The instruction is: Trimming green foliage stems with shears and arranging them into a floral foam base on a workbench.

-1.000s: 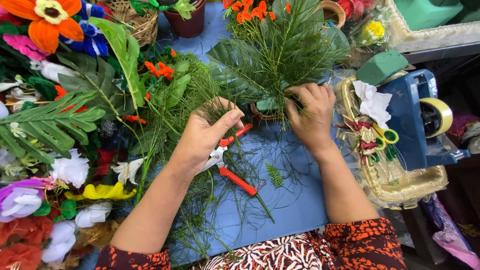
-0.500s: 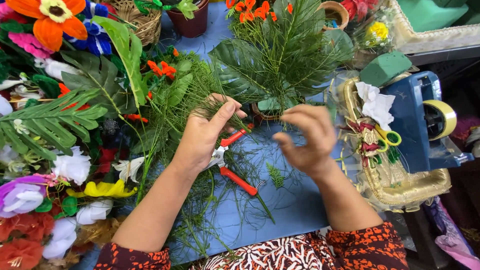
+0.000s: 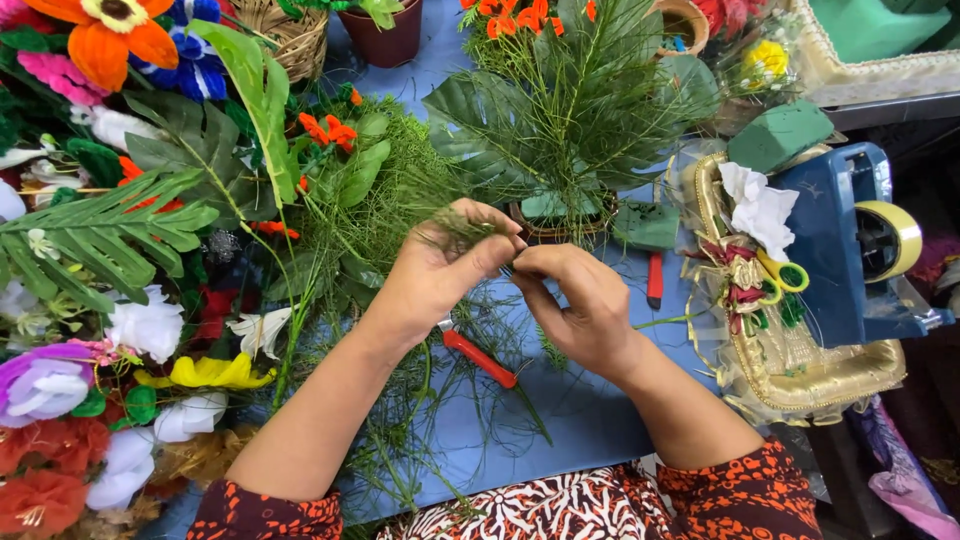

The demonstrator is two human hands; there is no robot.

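Two hands meet at the middle of the frame, over a blue table (image 3: pixel 600 420) crowded with artificial flowers and greenery. The left hand (image 3: pixel 435 270) has its grip pinched narrow on a wispy green sprig (image 3: pixel 455 228), thumb pressed against the fingers, and the right hand (image 3: pixel 580 305) touches it fingertip to fingertip, its own grip curled in tight at the same spot (whether it holds the sprig too, I cannot tell). The sprig sits just above centre, right in front of a small basket arrangement (image 3: pixel 570 110) of dark fern leaves and needle stems. Below the left wrist lie red-handled cutters (image 3: pixel 480 358), partly hidden under loose fern strands. A second red handle (image 3: pixel 654 280) rests just right of the hands, beside a green foam block (image 3: pixel 646 225). Further right stands a blue tape dispenser (image 3: pixel 840 240) with a yellowish roll, a gold-trimmed tray (image 3: pixel 800 370) next to it. Heaps of fabric flowers (image 3: pixel 120 330) fill the left side.
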